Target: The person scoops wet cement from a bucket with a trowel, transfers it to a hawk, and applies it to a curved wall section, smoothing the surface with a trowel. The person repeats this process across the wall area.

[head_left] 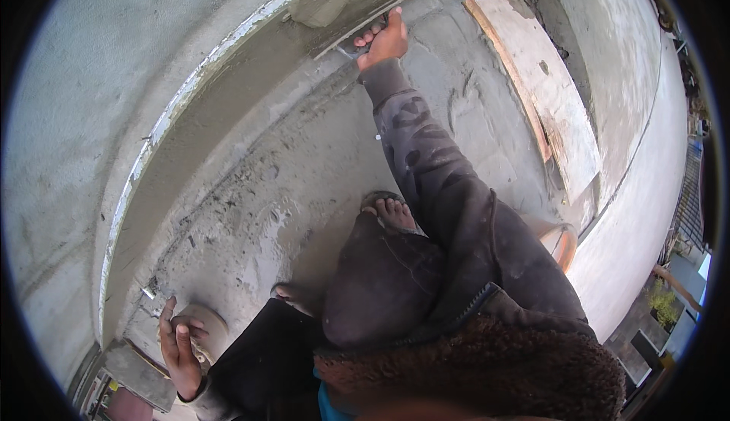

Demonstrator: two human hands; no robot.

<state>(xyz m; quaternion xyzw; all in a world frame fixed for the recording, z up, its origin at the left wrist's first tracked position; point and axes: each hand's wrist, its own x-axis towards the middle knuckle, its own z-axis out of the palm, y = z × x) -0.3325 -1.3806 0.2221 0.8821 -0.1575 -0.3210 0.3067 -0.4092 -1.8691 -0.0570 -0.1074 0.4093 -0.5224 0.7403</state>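
Note:
My right hand (384, 39) is closed around the handle of a plastering trowel (340, 42). The trowel's long thin blade, seen nearly edge-on, lies along the grey plastered face (251, 79) below a pale raised edge strip (156, 128). A thicker patch of wet plaster (323, 7) clings to that face just beyond the blade. At the lower left my left hand (181, 352) is raised with its fingers apart and holds nothing. Beside it is a pale round container (217, 331), partly hidden by the hand.
Grey, wet-looking mortar (274, 170) covers the surface beneath me, with my bare-toed foot (393, 212) on it. At the right lies a worn board (544, 71) with a wooden edge. A round orange-rimmed container (564, 246) shows beside my leg. A curved pale wall (646, 170) bounds the right.

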